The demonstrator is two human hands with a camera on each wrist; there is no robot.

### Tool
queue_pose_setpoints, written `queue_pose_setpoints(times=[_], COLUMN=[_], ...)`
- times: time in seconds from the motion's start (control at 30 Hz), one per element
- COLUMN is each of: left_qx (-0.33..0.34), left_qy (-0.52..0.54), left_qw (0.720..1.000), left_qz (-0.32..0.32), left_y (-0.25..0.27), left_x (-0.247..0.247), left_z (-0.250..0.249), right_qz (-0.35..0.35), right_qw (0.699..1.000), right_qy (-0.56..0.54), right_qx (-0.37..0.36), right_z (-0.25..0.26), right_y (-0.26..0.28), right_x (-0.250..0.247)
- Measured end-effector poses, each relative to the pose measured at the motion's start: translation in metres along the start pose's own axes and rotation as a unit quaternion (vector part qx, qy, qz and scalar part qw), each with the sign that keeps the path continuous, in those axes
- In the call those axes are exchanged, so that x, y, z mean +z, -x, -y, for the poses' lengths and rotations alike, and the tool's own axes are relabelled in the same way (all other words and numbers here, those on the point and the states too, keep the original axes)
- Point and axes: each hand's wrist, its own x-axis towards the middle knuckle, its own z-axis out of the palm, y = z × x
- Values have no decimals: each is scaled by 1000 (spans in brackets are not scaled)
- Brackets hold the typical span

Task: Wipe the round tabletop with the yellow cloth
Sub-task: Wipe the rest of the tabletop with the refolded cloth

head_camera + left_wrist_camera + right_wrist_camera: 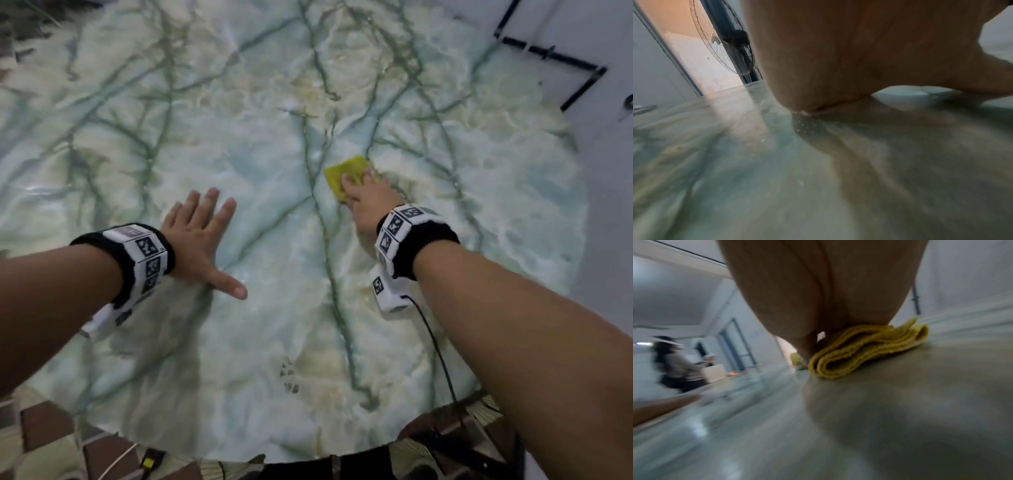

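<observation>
The round tabletop [274, 325] has a pale green marble pattern with dark veins. A folded yellow cloth [344, 169] lies on it right of centre. My right hand [366, 202] presses down on the cloth's near right part with its fingers laid over it. In the right wrist view the palm [818, 296] sits on top of the folded cloth [863, 352], with the thumb down at its left edge. My left hand [202, 236] lies flat on the bare tabletop to the left, fingers spread and thumb out, holding nothing. The left wrist view shows its palm [838, 56] on the tabletop [777, 178].
A black cable [435, 342] runs from my right wrist across the table's near right side. The table's right edge [579, 205] borders a white floor with black bars [548, 58]. A standing fan [723, 40] and a person [674, 363] are beyond the table.
</observation>
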Motion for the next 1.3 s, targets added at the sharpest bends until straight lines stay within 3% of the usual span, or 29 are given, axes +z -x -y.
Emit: queue_pose_setpoints(times=[0.1, 0.2, 0.27, 0.33, 0.43, 0.5, 0.57, 0.63, 0.7, 0.77, 0.87, 0.97, 1.07, 1.17, 1.23, 1.3], left_qx=[8, 14, 18, 20, 16, 12, 12, 10, 10, 9, 14, 11, 11, 18, 22, 26], left_qy=[14, 15, 13, 17, 20, 19, 17, 17, 16, 16, 16, 17, 21, 21, 22, 23], left_qw=[1000, 1000, 1000, 1000, 1000, 1000, 1000, 1000, 1000, 1000, 1000, 1000, 1000, 1000, 999, 999], left_qz=[-4, -4, -4, -3, -9, -7, -7, -1, -3, -1, -2, -12, -11, -15, -9, -4], left_y=[-2, -3, -4, -4, -5, -5, -5, -5, -6, -4, -5, -6, -6, -7, -8, -8], left_x=[3, 4, 3, 3, 6, 7, 7, 6, 5, 4, 6, 7, 9, 11, 10, 9], left_z=[3, 6, 8, 8, 9, 10, 11, 9, 8, 7, 7, 7, 9, 12, 12, 12], right_qz=[18, 30, 13, -5, -14, -7, -2, 16, 33, 39, 29, -6, 2, 20, 45, 45], right_qw=[990, 982, 986, 996, 1000, 999, 996, 983, 973, 977, 996, 999, 998, 990, 984, 987], right_qy=[-1, -30, -34, -18, 20, 33, 27, 30, 33, 16, 14, 41, 54, 60, 51, 25], right_qx=[-138, -186, -160, -85, 17, -11, -85, -181, -224, -210, -78, -2, -17, -128, -165, -152], right_z=[67, 50, 12, -17, -19, 5, 41, 70, 69, 37, -22, -26, 28, 87, 93, 64], right_y=[48, 71, 54, 27, -23, -49, -44, -7, 31, 38, 5, -37, -58, -25, 9, 28], right_x=[32, 49, 37, 9, -30, -29, -10, 15, 34, 31, -7, -47, -38, -4, 18, 30])
